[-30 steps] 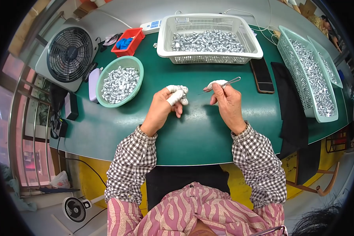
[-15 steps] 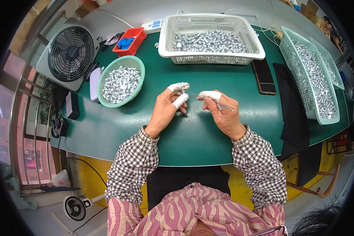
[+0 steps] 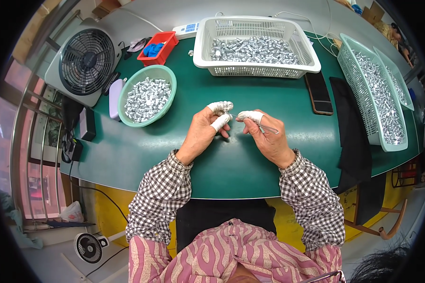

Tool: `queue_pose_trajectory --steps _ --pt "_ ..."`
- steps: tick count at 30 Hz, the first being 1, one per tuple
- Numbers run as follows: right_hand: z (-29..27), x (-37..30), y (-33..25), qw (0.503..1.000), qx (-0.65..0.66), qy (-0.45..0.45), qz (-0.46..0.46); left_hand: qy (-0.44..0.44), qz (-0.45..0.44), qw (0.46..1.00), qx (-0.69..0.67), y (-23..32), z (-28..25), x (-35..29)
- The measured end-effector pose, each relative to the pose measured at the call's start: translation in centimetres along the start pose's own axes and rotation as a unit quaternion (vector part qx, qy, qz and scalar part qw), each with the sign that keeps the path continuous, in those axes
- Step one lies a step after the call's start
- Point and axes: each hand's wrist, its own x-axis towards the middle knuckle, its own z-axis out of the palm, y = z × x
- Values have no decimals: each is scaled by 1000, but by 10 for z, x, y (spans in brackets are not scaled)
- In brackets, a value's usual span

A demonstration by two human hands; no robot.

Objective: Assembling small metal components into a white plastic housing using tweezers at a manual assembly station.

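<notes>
Is a green desk point(image 3: 236, 174); carries a fan point(image 3: 87, 61) and bowl point(image 3: 167, 107) toward the left edge, a white basket point(image 3: 259, 70) by the far edge, a phone point(image 3: 320, 92) and pale-green basket point(image 3: 363, 108) toward the right edge.

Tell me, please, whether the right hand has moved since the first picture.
Yes: judged against the phone, the right hand has shifted left, away from it and nearer the left hand.

Thin metal tool point(image 3: 270, 129), earlier apart, now at the left fingers point(image 3: 220, 123)
</notes>
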Motion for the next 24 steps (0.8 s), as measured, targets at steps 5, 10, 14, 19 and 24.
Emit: queue_pose_trajectory --steps 5,10,14,19,24 --pt "0 0 0 1000 -9 -10 4 -8 -4 1000 5 0 0 -1" --pt "-1 1 -1 999 -48 -12 -9 -15 -6 1000 17 1 0 -2" --pt "-1 3 -5 1000 -18 -14 -2 0 17 1000 -12 1 -3 -1" --pt "-2 3 -7 997 52 1 53 -2 -15 984 -178 5 -2 -1" --pt "-1 2 -11 988 77 -49 120 -19 -85 953 -291 -5 -11 1"
